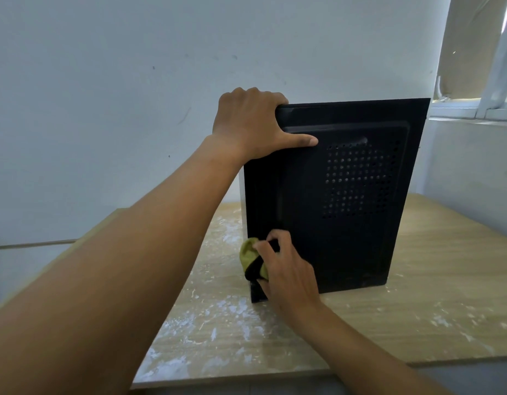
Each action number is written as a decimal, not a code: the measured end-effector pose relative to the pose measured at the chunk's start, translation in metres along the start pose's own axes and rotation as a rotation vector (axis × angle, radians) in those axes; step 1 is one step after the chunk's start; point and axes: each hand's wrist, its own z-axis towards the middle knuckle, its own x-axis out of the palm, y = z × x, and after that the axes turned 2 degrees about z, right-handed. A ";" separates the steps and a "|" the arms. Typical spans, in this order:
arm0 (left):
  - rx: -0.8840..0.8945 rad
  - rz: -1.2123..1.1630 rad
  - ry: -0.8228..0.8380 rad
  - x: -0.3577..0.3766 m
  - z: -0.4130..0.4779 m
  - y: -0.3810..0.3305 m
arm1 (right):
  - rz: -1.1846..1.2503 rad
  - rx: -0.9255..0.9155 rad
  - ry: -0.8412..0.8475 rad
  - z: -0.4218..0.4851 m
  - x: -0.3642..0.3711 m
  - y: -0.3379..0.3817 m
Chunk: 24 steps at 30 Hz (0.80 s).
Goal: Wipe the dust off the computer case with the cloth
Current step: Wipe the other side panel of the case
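Where the wooden table (417,323) sat nearest the camera, its top was streaked with white powdery smears, heaviest on the left towards the front edge. Next, the right hand (289,269): fingers curled tight round a bunched yellow-green cloth (250,253) with a dark stripe, and the cloth pressed to the lower left corner of the computer case (346,223). Case was black and stood on the table with its broad side panel facing the camera and a grid of vent holes (360,178) in the upper right part of that panel. Couldn't tell whether it was dead upright or slightly tilted, given the wide lens. Further up, the left hand (250,124) was at the top left corner of the case, fingers hooked over the top edge, thumb laid straight along the side panel, so clamped on the case. Behind the case was a plain pale wall (132,81) with a few small marks. Far right was a window (500,67) with its sill, apart from the case.
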 end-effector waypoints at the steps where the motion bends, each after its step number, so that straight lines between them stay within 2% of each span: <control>1: 0.000 -0.002 -0.002 0.000 0.000 0.000 | 0.016 0.020 0.018 -0.004 0.001 -0.001; 9: 0.012 -0.007 -0.016 0.001 0.000 0.001 | 0.006 0.095 -0.074 0.007 -0.015 -0.001; 14: 0.018 -0.010 -0.015 0.001 0.000 0.001 | -0.063 0.069 -0.150 0.037 -0.051 -0.003; 18: 0.027 0.001 -0.031 0.002 0.001 0.001 | 0.007 0.056 -0.244 0.071 -0.076 0.002; 24: 0.020 0.000 -0.023 0.001 0.000 0.001 | -0.004 0.000 -0.246 0.070 -0.070 0.000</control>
